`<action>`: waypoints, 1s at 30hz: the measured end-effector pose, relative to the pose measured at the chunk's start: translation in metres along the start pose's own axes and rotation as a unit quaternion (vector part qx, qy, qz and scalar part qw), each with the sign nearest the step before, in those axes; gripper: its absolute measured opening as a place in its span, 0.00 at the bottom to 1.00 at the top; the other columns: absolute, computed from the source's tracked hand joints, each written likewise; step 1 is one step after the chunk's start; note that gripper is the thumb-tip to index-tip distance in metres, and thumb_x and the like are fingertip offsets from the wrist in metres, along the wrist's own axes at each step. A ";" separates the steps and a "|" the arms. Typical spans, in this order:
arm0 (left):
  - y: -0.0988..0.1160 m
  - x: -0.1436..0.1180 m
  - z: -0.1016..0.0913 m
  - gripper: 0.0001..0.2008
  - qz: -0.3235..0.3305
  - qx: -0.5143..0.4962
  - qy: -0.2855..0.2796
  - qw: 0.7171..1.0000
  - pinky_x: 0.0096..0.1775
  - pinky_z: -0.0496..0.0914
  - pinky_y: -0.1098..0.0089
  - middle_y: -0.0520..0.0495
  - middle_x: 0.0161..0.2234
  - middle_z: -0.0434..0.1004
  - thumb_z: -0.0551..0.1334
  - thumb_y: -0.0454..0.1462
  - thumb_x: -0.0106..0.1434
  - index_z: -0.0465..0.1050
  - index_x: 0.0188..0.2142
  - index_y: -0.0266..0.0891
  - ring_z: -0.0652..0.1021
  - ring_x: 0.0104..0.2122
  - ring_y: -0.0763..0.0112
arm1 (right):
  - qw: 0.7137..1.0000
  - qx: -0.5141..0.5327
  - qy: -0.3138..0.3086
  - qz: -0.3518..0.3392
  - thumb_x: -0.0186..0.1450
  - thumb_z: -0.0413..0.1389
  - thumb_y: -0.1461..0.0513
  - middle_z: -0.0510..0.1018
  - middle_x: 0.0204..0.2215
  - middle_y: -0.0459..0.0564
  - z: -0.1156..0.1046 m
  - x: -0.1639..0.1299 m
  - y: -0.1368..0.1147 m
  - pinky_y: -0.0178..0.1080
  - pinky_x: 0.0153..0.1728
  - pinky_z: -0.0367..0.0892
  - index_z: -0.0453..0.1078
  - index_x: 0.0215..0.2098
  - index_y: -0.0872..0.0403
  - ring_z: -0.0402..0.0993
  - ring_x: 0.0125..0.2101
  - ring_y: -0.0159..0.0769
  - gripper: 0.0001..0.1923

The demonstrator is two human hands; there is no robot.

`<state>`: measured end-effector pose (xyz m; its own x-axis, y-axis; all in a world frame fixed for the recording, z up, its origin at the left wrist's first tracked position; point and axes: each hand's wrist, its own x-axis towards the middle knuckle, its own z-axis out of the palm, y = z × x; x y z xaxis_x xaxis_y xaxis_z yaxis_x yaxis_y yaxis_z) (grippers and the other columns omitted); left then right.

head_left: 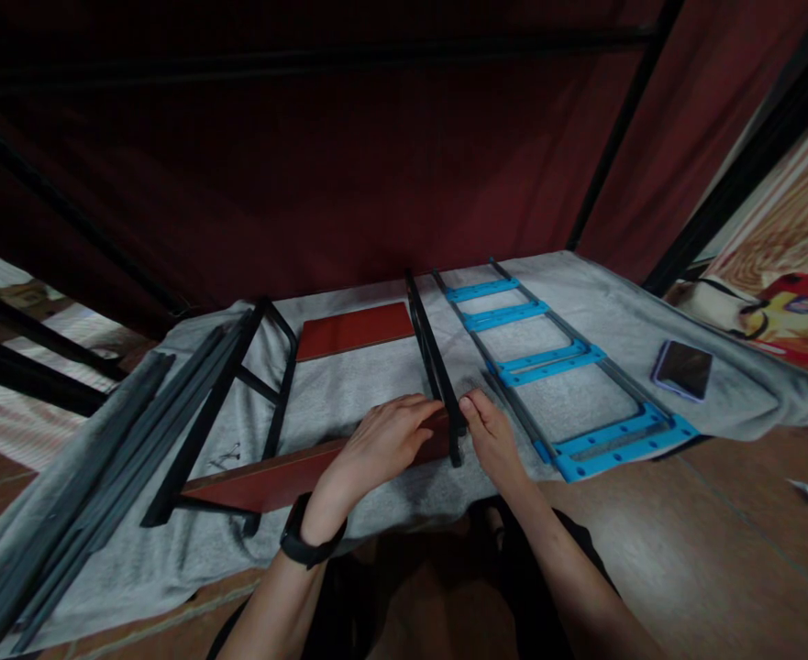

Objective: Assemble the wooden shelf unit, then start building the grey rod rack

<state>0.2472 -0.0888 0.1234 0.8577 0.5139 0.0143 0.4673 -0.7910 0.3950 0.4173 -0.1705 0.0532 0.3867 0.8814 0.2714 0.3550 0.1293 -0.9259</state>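
Both hands [437, 435] pinching black bar [435, 367] over red board [286, 477], blue-runged frame [555, 367] beside.

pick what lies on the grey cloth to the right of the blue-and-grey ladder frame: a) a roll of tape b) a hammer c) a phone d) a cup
c, a dark phone lies flat on the grey cloth, just right of the ladder frame and apart from both hands.
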 end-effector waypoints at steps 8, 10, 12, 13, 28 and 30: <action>0.004 0.000 -0.002 0.21 0.006 0.011 0.002 1.000 0.52 0.69 0.65 0.48 0.51 0.76 0.57 0.33 0.66 0.69 0.58 0.46 0.75 0.51 0.64 | 1.000 0.010 -0.023 -0.018 0.70 0.47 0.50 0.69 0.28 0.44 -0.006 0.001 0.004 0.37 0.33 0.62 0.64 0.34 0.49 0.66 0.31 0.36 0.13; 0.004 0.000 -0.002 0.21 0.000 0.012 0.002 1.000 0.53 0.68 0.65 0.47 0.52 0.75 0.57 0.32 0.66 0.68 0.58 0.46 0.75 0.51 0.64 | 1.000 -0.007 -0.020 -0.023 0.71 0.45 0.50 0.67 0.27 0.44 -0.004 0.002 0.003 0.38 0.32 0.60 0.63 0.32 0.49 0.65 0.30 0.36 0.15; 0.004 0.000 -0.001 0.22 0.000 0.010 0.002 1.000 0.53 0.68 0.65 0.47 0.53 0.75 0.57 0.32 0.66 0.68 0.58 0.46 0.75 0.52 0.64 | 1.000 -0.008 -0.019 -0.017 0.71 0.44 0.49 0.65 0.24 0.43 -0.002 0.003 0.003 0.38 0.31 0.59 0.61 0.29 0.49 0.64 0.28 0.36 0.18; 0.003 0.000 -0.001 0.22 0.001 0.009 0.001 1.000 0.53 0.68 0.65 0.47 0.53 0.75 0.57 0.32 0.66 0.68 0.59 0.46 0.74 0.52 0.64 | 1.000 -0.004 -0.018 -0.012 0.71 0.44 0.48 0.64 0.23 0.43 -0.001 0.004 0.003 0.37 0.30 0.59 0.60 0.27 0.49 0.63 0.27 0.35 0.19; 0.003 -0.001 0.000 0.21 0.010 0.011 0.008 1.000 0.54 0.68 0.64 0.47 0.53 0.75 0.57 0.32 0.66 0.68 0.58 0.45 0.75 0.52 0.64 | 0.999 -0.021 -0.016 -0.030 0.72 0.43 0.49 0.67 0.25 0.44 -0.001 0.002 0.001 0.38 0.32 0.60 0.61 0.31 0.48 0.65 0.29 0.36 0.17; 0.003 0.000 0.000 0.21 0.009 0.011 0.012 1.000 0.54 0.68 0.65 0.48 0.53 0.75 0.57 0.32 0.66 0.68 0.58 0.45 0.75 0.52 0.64 | 0.999 -0.023 -0.012 -0.025 0.72 0.43 0.49 0.65 0.24 0.44 0.000 0.003 0.001 0.39 0.30 0.58 0.60 0.29 0.48 0.64 0.28 0.37 0.18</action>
<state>0.2481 -0.0911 0.1243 0.8606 0.5075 0.0424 0.4573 -0.8067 0.3742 0.4185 -0.1679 0.0526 0.3470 0.8853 0.3097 0.4123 0.1526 -0.8982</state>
